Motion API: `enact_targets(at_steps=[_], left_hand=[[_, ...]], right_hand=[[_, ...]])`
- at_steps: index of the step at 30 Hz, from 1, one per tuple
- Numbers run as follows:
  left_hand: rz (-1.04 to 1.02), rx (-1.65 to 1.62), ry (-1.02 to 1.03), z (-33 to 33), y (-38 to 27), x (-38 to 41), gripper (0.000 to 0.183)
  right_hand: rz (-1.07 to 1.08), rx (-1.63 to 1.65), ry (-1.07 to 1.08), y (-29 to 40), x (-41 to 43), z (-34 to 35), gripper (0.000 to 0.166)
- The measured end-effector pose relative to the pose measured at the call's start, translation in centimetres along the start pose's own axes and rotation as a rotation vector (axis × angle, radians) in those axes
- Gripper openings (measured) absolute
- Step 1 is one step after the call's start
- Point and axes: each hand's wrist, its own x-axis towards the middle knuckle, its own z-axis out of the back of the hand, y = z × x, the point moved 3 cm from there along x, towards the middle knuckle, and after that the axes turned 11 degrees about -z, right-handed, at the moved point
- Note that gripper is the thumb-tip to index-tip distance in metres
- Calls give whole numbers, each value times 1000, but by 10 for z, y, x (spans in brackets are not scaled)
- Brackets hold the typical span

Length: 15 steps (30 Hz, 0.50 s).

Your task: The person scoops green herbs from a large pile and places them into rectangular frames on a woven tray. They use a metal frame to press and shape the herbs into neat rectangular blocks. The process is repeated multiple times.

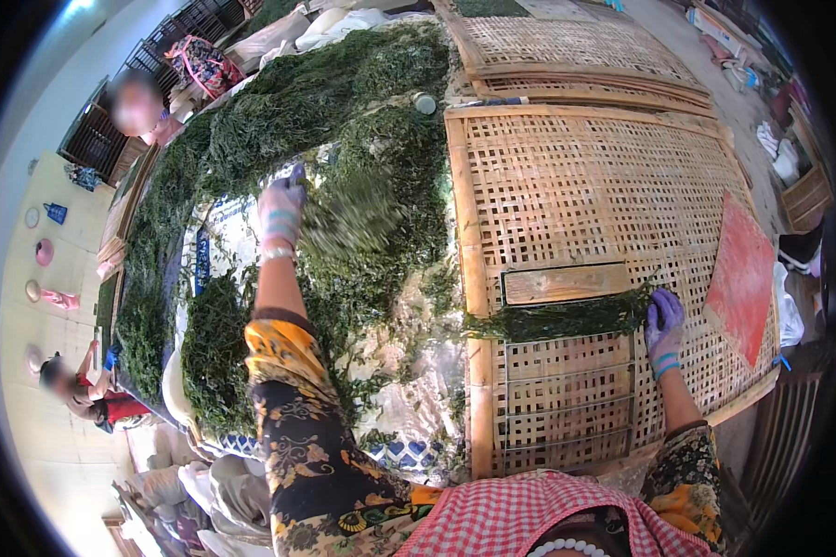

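Observation:
My left hand, in a white and purple glove, is over the heap of dark green stringy seaweed; a blurred clump lies just right of its fingers. Whether it holds any is unclear. My right hand, in a similar glove, touches the right end of a band of seaweed on the woven bamboo rack. Its grip is hard to make out. That band fills one slot of a thin metal frame, below a wooden slat. Further slots nearer me show bare weave.
A red diamond-shaped sheet lies on the rack's right side. More bamboo racks are stacked beyond. A small round container sits in the seaweed. One person is at the far left of the heap, another at the left edge.

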Motion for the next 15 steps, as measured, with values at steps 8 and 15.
enact_targets(at_steps=[8, 15], left_hand=[[-44, 138, 135, -191, 48, -235, 80], [42, 289, -322, -192, 64, -251, 94]], right_hand=[[2, -20, -25, 1, -2, -3, 24], [28, -53, -34, -1, -2, 0, 23]])
